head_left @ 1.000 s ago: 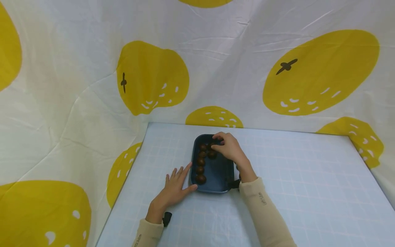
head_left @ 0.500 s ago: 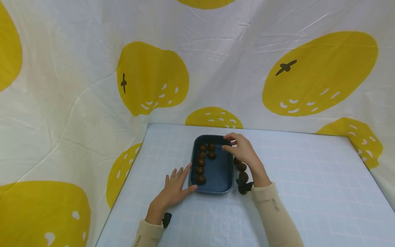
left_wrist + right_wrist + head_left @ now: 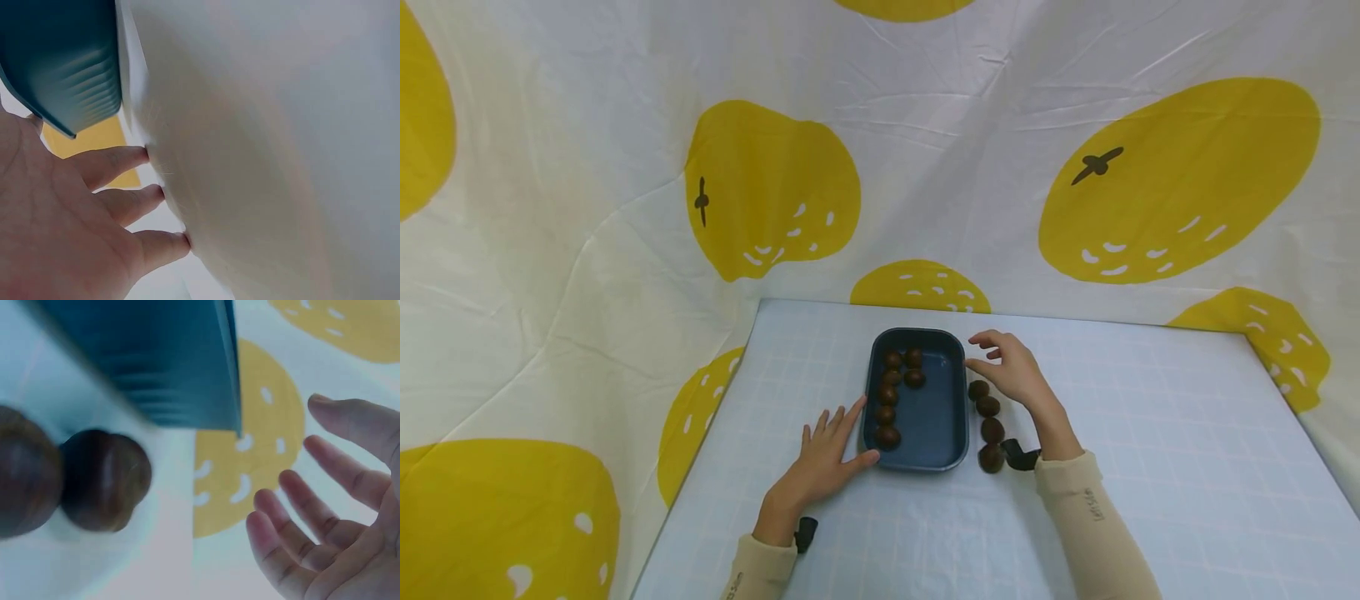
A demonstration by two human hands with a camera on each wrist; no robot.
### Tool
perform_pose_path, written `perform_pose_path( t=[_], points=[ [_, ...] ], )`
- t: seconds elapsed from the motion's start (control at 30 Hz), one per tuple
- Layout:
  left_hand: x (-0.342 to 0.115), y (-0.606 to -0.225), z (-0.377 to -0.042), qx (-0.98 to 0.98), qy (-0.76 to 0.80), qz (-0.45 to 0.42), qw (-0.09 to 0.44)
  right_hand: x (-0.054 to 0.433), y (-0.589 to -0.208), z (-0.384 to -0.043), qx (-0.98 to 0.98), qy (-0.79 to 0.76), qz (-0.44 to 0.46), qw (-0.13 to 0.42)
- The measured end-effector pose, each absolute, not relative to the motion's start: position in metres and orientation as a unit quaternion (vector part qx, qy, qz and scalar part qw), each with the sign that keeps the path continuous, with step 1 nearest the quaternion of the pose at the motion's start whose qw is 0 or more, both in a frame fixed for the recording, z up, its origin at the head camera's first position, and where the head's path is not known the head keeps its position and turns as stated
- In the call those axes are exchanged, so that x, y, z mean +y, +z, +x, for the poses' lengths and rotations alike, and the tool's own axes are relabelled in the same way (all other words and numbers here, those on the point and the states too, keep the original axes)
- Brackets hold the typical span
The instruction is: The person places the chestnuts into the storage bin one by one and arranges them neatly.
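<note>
A dark blue tray (image 3: 932, 425) lies on the table. Inside it, several glossy brown chestnuts (image 3: 887, 394) form a line along the left wall, with two more (image 3: 914, 378) beside the line's far end. My left hand (image 3: 822, 460) rests on the cloth with fingers spread, index and thumb at the tray's left side. In the left wrist view its fingertips (image 3: 156, 192) touch the cloth. Just right of the tray's far corner hovers my right hand (image 3: 1013, 369), fingers loosely bent and holding nothing. Near it, several chestnuts (image 3: 988, 406) make a row along the tray's right side.
A pale blue checked cloth (image 3: 1165, 450) covers the table. Behind and to the left hangs a white curtain (image 3: 940, 167) printed with yellow fruit. A black strap (image 3: 1019, 455) at my right wrist sits close to the nearest chestnut outside the tray.
My right hand has moved from over the chestnuts in the tray, rightward past its wall, uncovering two inside and the row outside. The left hand has stayed put.
</note>
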State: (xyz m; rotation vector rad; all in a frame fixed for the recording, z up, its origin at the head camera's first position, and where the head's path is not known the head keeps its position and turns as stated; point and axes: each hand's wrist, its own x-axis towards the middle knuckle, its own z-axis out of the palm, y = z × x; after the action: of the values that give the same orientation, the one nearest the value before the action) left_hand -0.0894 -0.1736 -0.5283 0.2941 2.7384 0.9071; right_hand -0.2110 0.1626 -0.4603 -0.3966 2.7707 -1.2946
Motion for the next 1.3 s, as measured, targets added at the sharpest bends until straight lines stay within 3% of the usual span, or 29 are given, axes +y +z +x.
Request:
perform_pose_path(
  t=[0.23,0.53,0.73,1.3],
  points=[
    [-0.172,-0.528,-0.09,0.936,0.316,0.106,0.116,0.184,-0.484,-0.217,0.885,-0.433,-0.166,0.028],
    [-0.172,-0.529,-0.09,0.939,0.306,0.103,0.12,0.21,-0.509,-0.23,0.883,-0.423,-0.181,0.096],
    [-0.172,-0.527,-0.09,0.938,0.309,0.102,0.121,0.219,-0.524,-0.236,0.885,-0.388,-0.233,0.11],
    [-0.173,-0.529,-0.089,0.936,0.316,0.101,0.115,0.218,-0.535,-0.241,0.902,-0.332,-0.241,0.133]
  ],
)
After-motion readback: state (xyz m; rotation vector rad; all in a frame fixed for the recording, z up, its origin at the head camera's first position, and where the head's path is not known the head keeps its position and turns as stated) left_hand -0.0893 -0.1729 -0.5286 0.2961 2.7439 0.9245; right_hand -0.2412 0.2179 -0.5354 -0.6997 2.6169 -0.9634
